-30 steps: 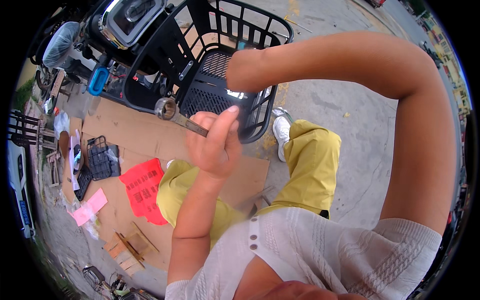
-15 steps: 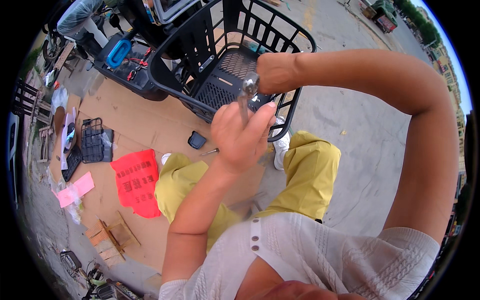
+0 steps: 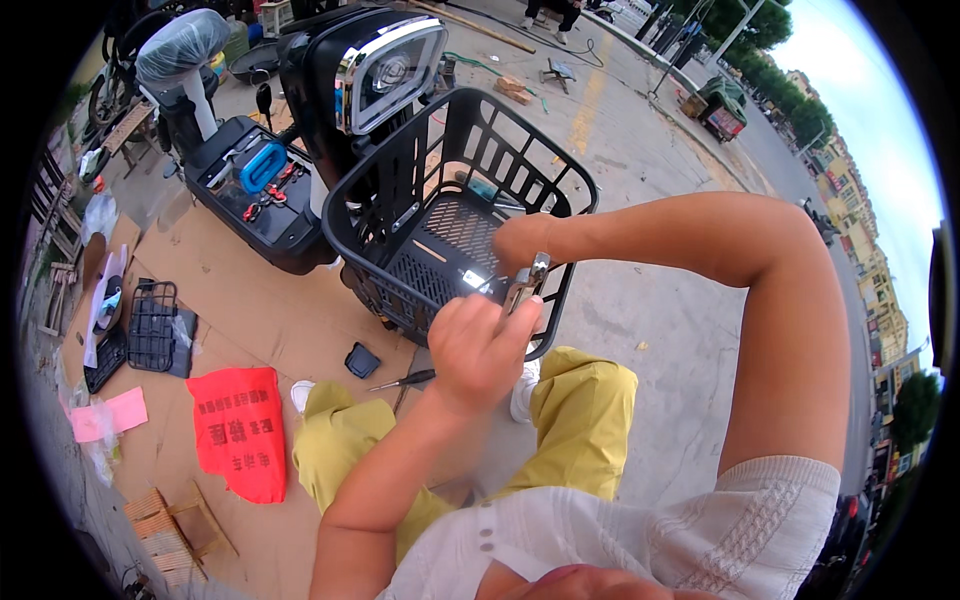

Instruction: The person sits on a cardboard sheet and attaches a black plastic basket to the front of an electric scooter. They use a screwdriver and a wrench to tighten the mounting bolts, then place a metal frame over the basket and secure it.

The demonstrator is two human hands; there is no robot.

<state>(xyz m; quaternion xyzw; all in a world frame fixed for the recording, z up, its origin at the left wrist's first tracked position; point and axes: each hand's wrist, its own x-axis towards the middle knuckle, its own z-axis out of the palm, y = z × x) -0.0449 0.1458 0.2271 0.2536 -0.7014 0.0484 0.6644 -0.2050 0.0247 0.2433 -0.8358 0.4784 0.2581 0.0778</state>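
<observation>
A black basket (image 3: 430, 240) with slatted sides and a perforated floor is on the front of an electric scooter (image 3: 310, 110). My left hand (image 3: 478, 350), at the basket's near right rim, is closed around a shiny metal wrench (image 3: 520, 288). The wrench's head sticks up past my thumb, and its exact type is blurred. My right hand (image 3: 524, 242) reaches over the right rim into the basket. Its fingers are curled in and mostly hidden, so what they hold does not show. A bright metal piece (image 3: 477, 281) shows on the basket floor.
Cardboard (image 3: 250, 330) covers the ground at left. On it lie a red bag (image 3: 238, 435), a small black part (image 3: 361, 360), a screwdriver (image 3: 405, 380) and a black rack (image 3: 153, 325). Pliers and a blue-handled item (image 3: 262, 166) rest on the scooter's footboard. A wooden stool (image 3: 190, 525) lies lower left.
The view has tipped up, showing more of the scooter's headlight and the street. Both hands stay at the basket's right side. The wrench has swung from nearly upright to leaning right.
</observation>
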